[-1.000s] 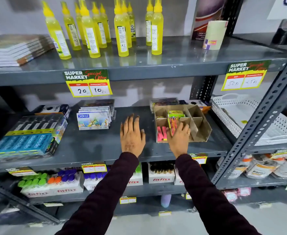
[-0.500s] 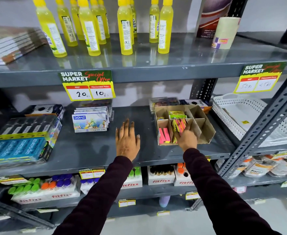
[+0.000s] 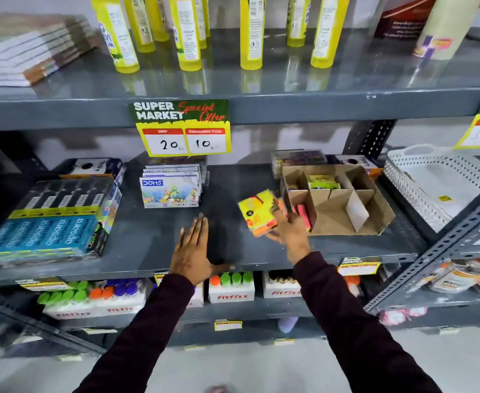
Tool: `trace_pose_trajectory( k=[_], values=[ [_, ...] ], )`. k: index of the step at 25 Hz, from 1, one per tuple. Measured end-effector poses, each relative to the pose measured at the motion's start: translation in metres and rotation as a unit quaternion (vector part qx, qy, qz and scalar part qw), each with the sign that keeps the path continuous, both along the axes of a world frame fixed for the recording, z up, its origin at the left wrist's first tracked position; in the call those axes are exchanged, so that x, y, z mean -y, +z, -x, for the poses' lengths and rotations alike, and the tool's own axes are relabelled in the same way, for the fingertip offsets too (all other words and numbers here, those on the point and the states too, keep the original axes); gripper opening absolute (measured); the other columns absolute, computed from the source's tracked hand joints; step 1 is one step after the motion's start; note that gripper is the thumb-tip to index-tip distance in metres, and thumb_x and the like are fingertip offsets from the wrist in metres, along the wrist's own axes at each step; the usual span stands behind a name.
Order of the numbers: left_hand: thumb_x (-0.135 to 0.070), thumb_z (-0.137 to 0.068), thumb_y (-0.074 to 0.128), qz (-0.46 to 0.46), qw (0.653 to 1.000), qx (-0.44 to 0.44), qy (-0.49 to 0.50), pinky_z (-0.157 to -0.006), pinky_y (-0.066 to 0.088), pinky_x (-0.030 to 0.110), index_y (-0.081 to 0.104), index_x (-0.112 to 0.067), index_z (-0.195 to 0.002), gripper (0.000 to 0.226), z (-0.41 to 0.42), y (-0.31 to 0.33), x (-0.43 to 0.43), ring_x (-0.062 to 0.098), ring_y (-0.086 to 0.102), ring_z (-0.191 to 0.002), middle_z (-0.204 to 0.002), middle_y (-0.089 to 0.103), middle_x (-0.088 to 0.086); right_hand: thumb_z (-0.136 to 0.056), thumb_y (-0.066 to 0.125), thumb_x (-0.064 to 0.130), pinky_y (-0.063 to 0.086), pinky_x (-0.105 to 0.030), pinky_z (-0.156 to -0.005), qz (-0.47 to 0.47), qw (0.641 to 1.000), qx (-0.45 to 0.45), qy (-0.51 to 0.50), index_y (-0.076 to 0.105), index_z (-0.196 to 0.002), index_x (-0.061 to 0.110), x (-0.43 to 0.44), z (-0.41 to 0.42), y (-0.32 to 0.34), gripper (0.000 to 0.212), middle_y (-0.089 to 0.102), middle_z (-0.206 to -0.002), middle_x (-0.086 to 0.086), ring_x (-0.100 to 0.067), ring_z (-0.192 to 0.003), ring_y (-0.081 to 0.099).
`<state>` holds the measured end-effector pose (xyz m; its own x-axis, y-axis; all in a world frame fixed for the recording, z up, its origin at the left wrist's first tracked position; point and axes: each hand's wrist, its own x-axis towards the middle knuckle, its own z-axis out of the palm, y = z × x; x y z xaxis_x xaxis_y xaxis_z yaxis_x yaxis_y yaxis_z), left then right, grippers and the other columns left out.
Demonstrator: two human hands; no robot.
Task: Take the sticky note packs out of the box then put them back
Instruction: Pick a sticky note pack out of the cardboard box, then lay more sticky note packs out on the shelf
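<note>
Head view, left to right: left hand (image 3: 193,251) lies flat on the grey shelf (image 3: 136,245) at about 7 o'clock of the frame centre, fingers spread and released, gripping nothing. Right hand (image 3: 288,236) is at roughly 4 o'clock, fingers closed around a yellow sticky note pack (image 3: 258,212), which is lifted clear of the shelf and tilted, just left of the cardboard box (image 3: 343,199). The box sits at 3 o'clock; pink packs (image 3: 304,215) stand in its near-left compartment, a green pack (image 3: 321,181) sits in a back one, other cells look empty. Risks, my read: the grip is on the pack's right edge only, so the tilted pack could slip or fan open. The wrist is close to the box's front-left wall, so a careless move may nudge the light box or fold its loose dividers. Nothing holds the box down, since the left hand is well apart from it. Setting the pack near the shelf lip risks a drop to the floor.
</note>
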<state>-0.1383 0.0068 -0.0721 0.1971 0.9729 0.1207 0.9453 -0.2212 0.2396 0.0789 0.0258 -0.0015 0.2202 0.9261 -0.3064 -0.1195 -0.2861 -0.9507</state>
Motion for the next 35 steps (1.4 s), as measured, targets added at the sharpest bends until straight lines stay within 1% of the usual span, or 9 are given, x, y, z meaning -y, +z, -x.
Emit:
trace_pose_trajectory(
  k=[3,6,11,15,19,23,28,32,35],
  values=[
    [-0.100,-0.035,0.019,0.070,0.996,-0.057,0.004,-0.114,-0.006,0.039,-0.009,-0.005,-0.143,0.147,0.024,-0.014,0.008,0.019,-0.005,-0.142,-0.153,-0.012,0.005,-0.091,0.056,0.034,0.058,-0.040,-0.067,0.061,0.998,0.004,-0.029,0.055,-0.088,0.013,-0.003,0.017,-0.042,0.022,0.066,-0.098,-0.023,-0.031,-0.085,0.064],
    [-0.091,-0.044,0.030,0.078,0.995,-0.069,0.005,-0.114,-0.007,0.038,-0.011,-0.005,-0.143,0.137,0.036,-0.027,0.009,0.018,-0.010,-0.141,-0.154,-0.012,0.007,-0.081,0.045,0.070,0.048,-0.055,-0.096,0.058,0.982,0.179,-0.034,0.048,-0.123,0.009,0.002,0.023,-0.053,0.075,0.057,-0.120,-0.030,-0.045,-0.109,0.056],
    [-0.088,-0.052,0.042,0.068,0.995,-0.071,-0.011,-0.112,-0.005,0.038,-0.002,-0.005,-0.144,0.132,0.039,-0.033,0.001,0.018,-0.011,-0.139,-0.153,-0.009,0.008,-0.094,0.046,0.046,0.024,-0.050,-0.116,-0.005,0.846,0.532,0.022,0.018,-0.148,-0.002,0.030,0.044,-0.045,0.078,0.022,-0.155,-0.027,-0.043,-0.143,0.021],
    [-0.068,-0.056,0.070,0.059,0.994,-0.091,0.005,-0.114,-0.003,0.039,-0.003,-0.005,-0.142,0.129,0.039,-0.041,0.000,0.025,0.007,-0.142,-0.152,-0.006,0.011,-0.089,0.055,0.047,0.018,-0.057,-0.117,0.005,0.759,0.646,0.082,0.027,-0.145,-0.005,0.014,0.049,-0.049,0.081,0.038,-0.145,-0.031,-0.048,-0.138,0.030],
    [-0.089,-0.052,0.041,0.062,0.994,-0.085,-0.013,-0.113,0.000,0.040,-0.003,-0.003,-0.142,0.132,0.040,-0.037,-0.002,0.026,0.003,-0.141,-0.150,-0.006,0.010,-0.075,0.069,0.049,0.040,-0.057,-0.105,-0.072,0.704,0.707,0.008,0.051,-0.129,-0.006,-0.006,0.059,-0.048,0.079,0.063,-0.112,-0.031,-0.048,-0.108,0.059],
    [-0.075,-0.060,0.060,0.057,0.997,-0.047,-0.009,-0.112,-0.007,0.035,-0.016,-0.009,-0.138,0.128,0.042,-0.035,0.001,0.020,-0.011,-0.140,-0.150,-0.016,0.005,-0.076,0.066,0.050,0.035,-0.058,-0.108,-0.058,0.723,0.686,0.065,0.049,-0.129,-0.009,-0.055,0.089,-0.043,0.081,0.062,-0.111,-0.032,-0.047,-0.108,0.059],
    [-0.082,-0.060,0.047,0.059,0.996,-0.060,0.000,-0.111,-0.009,0.035,-0.015,-0.009,-0.140,0.125,0.042,-0.037,-0.001,0.021,-0.014,-0.139,-0.153,-0.012,0.007,-0.092,0.045,0.047,0.001,-0.053,-0.122,0.086,0.751,0.641,0.133,0.025,-0.144,-0.007,-0.118,0.100,-0.041,0.078,0.035,-0.145,-0.029,-0.042,-0.137,0.029],
    [-0.084,-0.053,0.035,0.056,0.997,-0.055,0.009,-0.115,-0.002,0.035,0.005,-0.006,-0.144,0.123,0.040,-0.035,-0.002,0.023,0.001,-0.140,-0.155,0.009,0.011,-0.093,0.045,0.039,-0.001,-0.055,-0.121,0.145,0.749,0.629,0.148,0.036,-0.142,0.001,-0.132,0.092,-0.049,0.063,0.033,-0.148,-0.027,-0.041,-0.140,0.026],
    [-0.082,-0.056,0.041,0.056,0.997,-0.057,0.005,-0.115,-0.005,0.034,0.002,-0.006,-0.145,0.123,0.039,-0.035,-0.001,0.022,-0.003,-0.140,-0.155,0.001,0.008,-0.092,0.045,0.046,0.002,-0.055,-0.120,0.132,0.768,0.607,0.156,0.036,-0.141,0.001,-0.121,0.086,-0.031,0.067,0.031,-0.149,-0.028,-0.043,-0.140,0.025]
  ],
)
